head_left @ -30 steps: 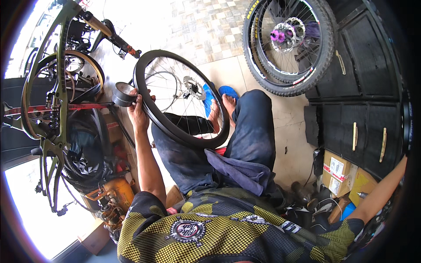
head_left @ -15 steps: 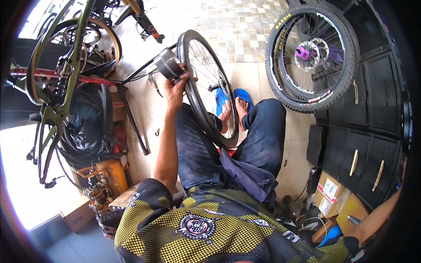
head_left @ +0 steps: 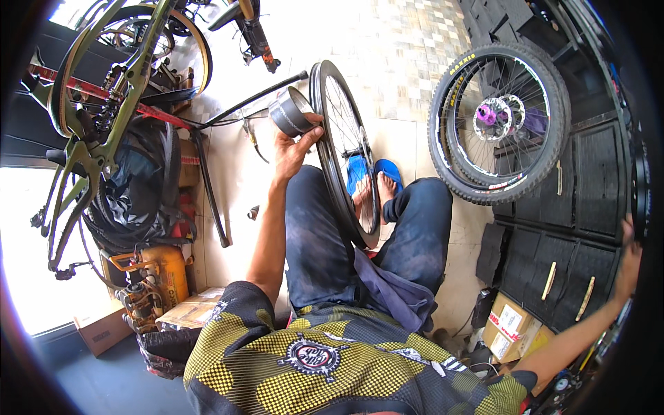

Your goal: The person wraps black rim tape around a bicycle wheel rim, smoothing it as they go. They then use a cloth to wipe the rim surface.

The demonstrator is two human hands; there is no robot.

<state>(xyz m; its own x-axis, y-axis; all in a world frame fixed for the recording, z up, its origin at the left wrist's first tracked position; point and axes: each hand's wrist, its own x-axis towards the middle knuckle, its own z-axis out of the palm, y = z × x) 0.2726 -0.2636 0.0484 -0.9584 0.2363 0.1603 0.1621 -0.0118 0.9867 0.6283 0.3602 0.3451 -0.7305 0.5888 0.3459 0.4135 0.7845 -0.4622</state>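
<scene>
My left hand (head_left: 293,153) is closed on a wide dark grey roll of tape (head_left: 285,119), its hollow core showing. The thumb of that hand lies against the rim of a black bicycle wheel (head_left: 315,97). The wheel stands upright and tilted between my knees, without a tyre, its spokes and hub showing. My right hand (head_left: 628,261) is stretched out far to the right, beside the black cabinet's edge. Its fingers look extended and a little blurred, with nothing seen in them. A purple-grey cloth (head_left: 398,290) lies over my lap.
Two knobby-tyred wheels (head_left: 443,159) lean against the black cabinet (head_left: 532,266) on the right. A green bicycle frame (head_left: 131,97) hangs on a stand (head_left: 207,187) at the left. A yellow-orange tank (head_left: 166,270) and cardboard boxes (head_left: 501,325) sit low at both sides.
My right arm has swung up and outward, and its hand now shows at the right rim. The roll and wheel top appear shifted right and slightly down; the view has moved too.
</scene>
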